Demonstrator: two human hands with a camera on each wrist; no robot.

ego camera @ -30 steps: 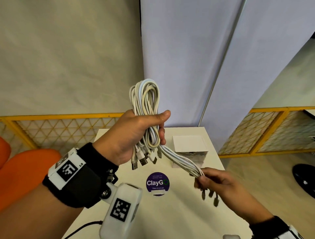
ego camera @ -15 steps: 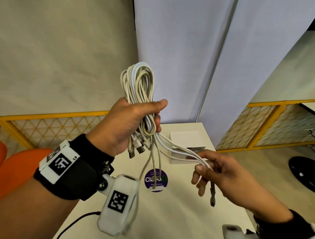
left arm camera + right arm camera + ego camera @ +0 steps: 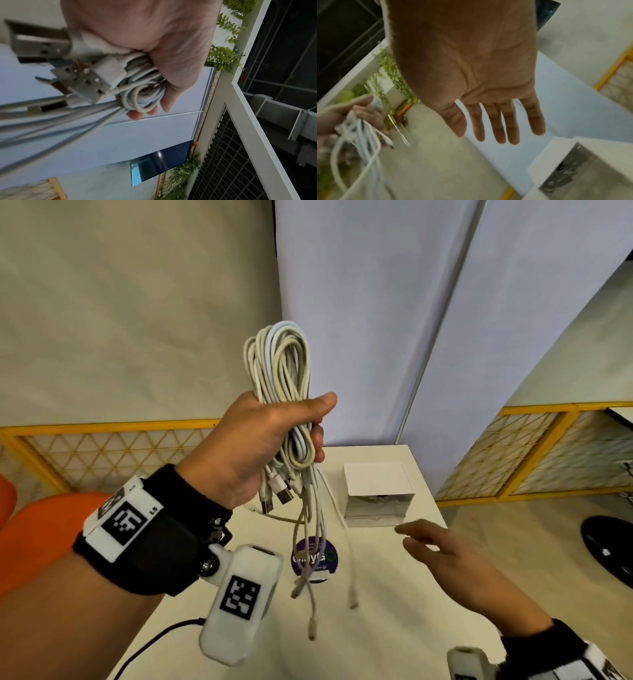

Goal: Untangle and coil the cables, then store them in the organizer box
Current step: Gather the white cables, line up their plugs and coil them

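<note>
My left hand [image 3: 274,440] grips a bundle of white cables [image 3: 279,364] held up above the white table [image 3: 394,628]. The loops stick up over my fist, and several loose ends [image 3: 310,559] hang down below it with USB plugs [image 3: 277,496] at my palm. The left wrist view shows the same fist [image 3: 163,54] closed round the cables [image 3: 142,94] and plugs [image 3: 85,81]. My right hand [image 3: 442,549] hovers with straight spread fingers [image 3: 494,125], empty, in front of the white organizer box [image 3: 376,493] at the table's far end.
A round purple sticker [image 3: 317,558] lies on the table under the hanging ends. Yellow mesh fencing [image 3: 102,453] runs behind the table, an orange seat [image 3: 41,522] is at the left, and a black round base [image 3: 613,546] sits on the floor to the right.
My right hand has let go of the cable ends it pinched; they now hang straight down from the left fist. The left hand still holds the bundle up.
</note>
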